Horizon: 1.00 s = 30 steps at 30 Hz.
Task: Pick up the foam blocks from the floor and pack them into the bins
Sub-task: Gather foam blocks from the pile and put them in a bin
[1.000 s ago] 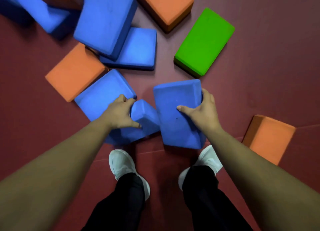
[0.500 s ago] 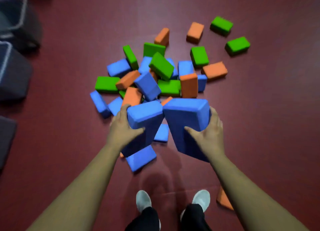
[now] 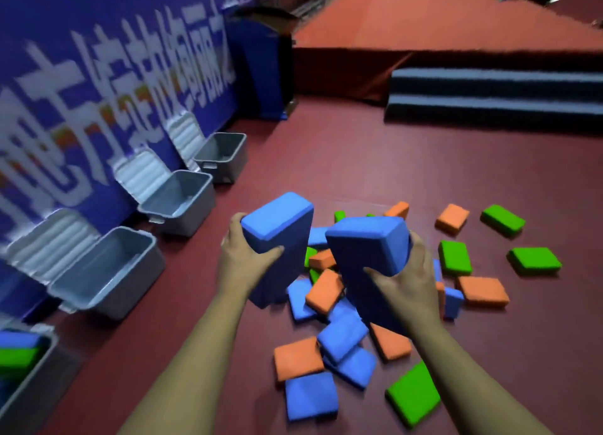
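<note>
2 blue blocks (image 3: pixel 277 219) raised off floor (image 3: pixel 424 180) — bins (image 3: pixel 107 284) now visible.

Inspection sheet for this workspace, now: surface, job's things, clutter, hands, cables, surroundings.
Surface: dark red floor, blocks scattered on it.
Job's things: pile of blue, orange and green foam blocks; three open grey bins along the banner, no blocks visible inside; fourth bin at lower left holds blue and green blocks.
Clutter: nothing seen.
Hands: left hand grips a blue block; right hand grips a second blue block, both held above the pile.
Cables: nothing seen.
Surroundings: blue banner, blue stand, raised platform, steps.
</note>
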### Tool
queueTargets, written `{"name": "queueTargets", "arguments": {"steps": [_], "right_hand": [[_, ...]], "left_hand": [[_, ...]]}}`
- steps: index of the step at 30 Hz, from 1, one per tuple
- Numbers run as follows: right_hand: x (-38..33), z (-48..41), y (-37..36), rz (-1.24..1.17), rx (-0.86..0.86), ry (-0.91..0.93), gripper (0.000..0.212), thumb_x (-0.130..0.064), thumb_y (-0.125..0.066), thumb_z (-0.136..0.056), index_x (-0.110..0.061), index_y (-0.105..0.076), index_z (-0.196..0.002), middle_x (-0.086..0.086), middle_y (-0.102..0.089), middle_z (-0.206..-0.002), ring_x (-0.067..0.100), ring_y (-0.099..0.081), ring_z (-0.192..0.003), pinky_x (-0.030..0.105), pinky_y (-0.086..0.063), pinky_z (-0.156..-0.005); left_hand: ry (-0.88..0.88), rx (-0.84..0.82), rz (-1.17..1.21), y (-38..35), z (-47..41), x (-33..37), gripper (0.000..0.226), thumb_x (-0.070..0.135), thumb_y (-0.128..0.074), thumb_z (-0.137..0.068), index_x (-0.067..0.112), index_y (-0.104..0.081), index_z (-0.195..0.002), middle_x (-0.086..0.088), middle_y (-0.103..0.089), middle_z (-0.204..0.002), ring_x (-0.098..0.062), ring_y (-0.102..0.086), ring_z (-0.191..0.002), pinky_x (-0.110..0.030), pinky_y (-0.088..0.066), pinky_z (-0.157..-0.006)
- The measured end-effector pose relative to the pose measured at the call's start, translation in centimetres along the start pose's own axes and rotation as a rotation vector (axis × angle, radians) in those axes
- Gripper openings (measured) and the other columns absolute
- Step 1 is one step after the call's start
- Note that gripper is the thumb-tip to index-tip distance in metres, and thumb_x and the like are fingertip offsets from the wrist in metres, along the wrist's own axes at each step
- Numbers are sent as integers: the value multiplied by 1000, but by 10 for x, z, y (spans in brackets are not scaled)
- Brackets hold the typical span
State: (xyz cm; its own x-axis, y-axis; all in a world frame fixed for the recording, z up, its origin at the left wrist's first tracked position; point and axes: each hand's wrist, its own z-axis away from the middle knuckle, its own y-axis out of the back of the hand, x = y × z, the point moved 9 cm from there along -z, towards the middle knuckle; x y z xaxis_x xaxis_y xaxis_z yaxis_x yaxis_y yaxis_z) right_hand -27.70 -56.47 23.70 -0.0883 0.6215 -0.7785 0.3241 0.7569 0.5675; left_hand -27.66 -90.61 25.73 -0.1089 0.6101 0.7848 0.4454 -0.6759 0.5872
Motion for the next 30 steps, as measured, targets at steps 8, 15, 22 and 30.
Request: {"name": "queueTargets", "arguments": {"steps": [8,15,22,30], "right_hand": [[-40,2,-55,-33,-313,324,102,-32,-90,-63,-6,-37,-146,17,-50,-136,36,-46,-124,48,-39,-105],[-92,79,-131,-107,-635,505,101,-31,-90,-65,-3,-36,-146,18,-49,-136,37,-44,-125,47,-36,-106],[-196,195,-224,-153,-898,677,103,-33,-88,-66,-6,-32,-148,17,-48,-135,37,-44,-124,50,-38,-106],[-326,314,-343,-195,-1044,804,100,-37,-85,-66,-16,-32,-147,8,-48,-133,29,-44,-122,49,-40,-104]], "left_hand": [[250,348,-97,98,86,-35,86,34,-88,-61,31,-37,-131,0,-57,-127,-25,-53,-117,-41,-46,-96],[489,591,-182,181,224,-82,88,31,-90,-60,27,-40,-133,-1,-58,-129,-26,-53,-119,-38,-46,-95],[714,833,-301,286,357,-141,88,29,-90,-60,23,-41,-133,-6,-59,-126,-32,-55,-114,-42,-47,-93],[851,1020,-310,410,417,-249,89,31,-90,-60,24,-40,-132,-8,-60,-125,-35,-55,-114,-48,-47,-94]]}}
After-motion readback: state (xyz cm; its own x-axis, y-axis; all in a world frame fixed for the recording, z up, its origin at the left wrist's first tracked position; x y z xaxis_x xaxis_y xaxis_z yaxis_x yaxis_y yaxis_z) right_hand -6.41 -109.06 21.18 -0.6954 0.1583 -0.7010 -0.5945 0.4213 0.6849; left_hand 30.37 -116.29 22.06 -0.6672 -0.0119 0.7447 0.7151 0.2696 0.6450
